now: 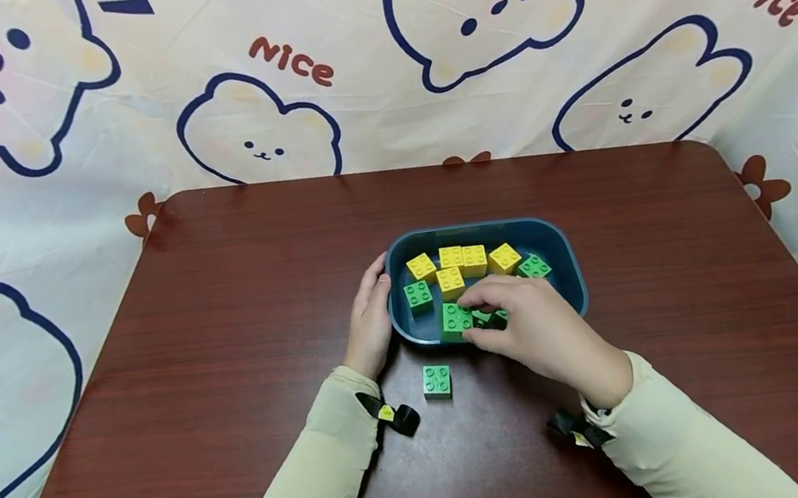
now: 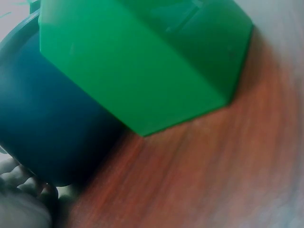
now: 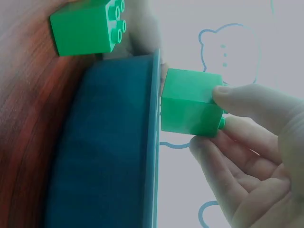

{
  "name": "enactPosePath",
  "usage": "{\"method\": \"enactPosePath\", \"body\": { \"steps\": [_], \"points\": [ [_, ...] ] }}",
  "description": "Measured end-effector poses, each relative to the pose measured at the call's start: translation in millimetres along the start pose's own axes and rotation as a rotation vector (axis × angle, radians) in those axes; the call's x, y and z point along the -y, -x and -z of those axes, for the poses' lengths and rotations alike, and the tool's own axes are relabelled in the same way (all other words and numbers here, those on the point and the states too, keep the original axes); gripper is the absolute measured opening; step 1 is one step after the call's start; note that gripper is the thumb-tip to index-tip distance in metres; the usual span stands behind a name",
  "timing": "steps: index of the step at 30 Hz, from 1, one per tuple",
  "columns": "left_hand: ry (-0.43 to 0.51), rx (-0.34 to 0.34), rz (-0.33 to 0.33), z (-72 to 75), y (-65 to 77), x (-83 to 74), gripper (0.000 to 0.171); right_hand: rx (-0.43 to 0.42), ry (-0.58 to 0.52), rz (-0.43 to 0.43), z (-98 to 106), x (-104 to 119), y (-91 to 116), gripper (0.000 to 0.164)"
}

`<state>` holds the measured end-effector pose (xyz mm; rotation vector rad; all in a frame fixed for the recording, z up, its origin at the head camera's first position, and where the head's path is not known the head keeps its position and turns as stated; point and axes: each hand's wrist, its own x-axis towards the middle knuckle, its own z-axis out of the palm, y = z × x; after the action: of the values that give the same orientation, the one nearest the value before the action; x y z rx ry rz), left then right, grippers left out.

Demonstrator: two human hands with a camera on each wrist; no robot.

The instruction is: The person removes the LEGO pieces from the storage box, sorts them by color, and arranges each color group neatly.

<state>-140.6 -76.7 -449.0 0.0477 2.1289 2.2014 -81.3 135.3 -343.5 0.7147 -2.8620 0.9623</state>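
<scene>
Green block sits pinched in fingers of right hand at near rim of blue tray; left hand, fingers extended, touches tray's side. Light grip, braced tray, rim clearance advisable.

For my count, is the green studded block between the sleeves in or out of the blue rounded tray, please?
Out: the green block rests on the brown table, outside the tray.

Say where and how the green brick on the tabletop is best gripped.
Probably pinch that green four-stud brick by its left and right walls, from above: it sits studs up, those flat sides stand free, and the blue tray lies just beyond it.
</scene>
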Motion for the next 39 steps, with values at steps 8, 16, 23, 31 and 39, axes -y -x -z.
{"method": "enactPosePath", "body": {
  "steps": [8,16,23,31,39],
  "points": [
    [0.015,-0.005,-0.009,-1.0,-0.6,0.6,0.04,0.004,-0.011,-0.003,1,3,9,0.029],
    [0.011,-0.011,-0.005,-1.2,-1.5,0.8,0.039,-0.002,-0.042,0.006,-3,2,17,0.029],
    [0.023,-0.011,-0.002,-1.2,-1.6,1.3,0.039,-0.012,-0.054,0.014,-5,4,24,0.031],
    [0.024,-0.014,0.008,-2.0,-1.1,0.5,0.038,-0.024,-0.048,0.04,-9,4,32,0.031],
    [0.025,-0.004,0.011,-0.8,-1.3,0.1,0.039,-0.019,-0.074,0.051,-17,1,39,0.03]
  ]
}}
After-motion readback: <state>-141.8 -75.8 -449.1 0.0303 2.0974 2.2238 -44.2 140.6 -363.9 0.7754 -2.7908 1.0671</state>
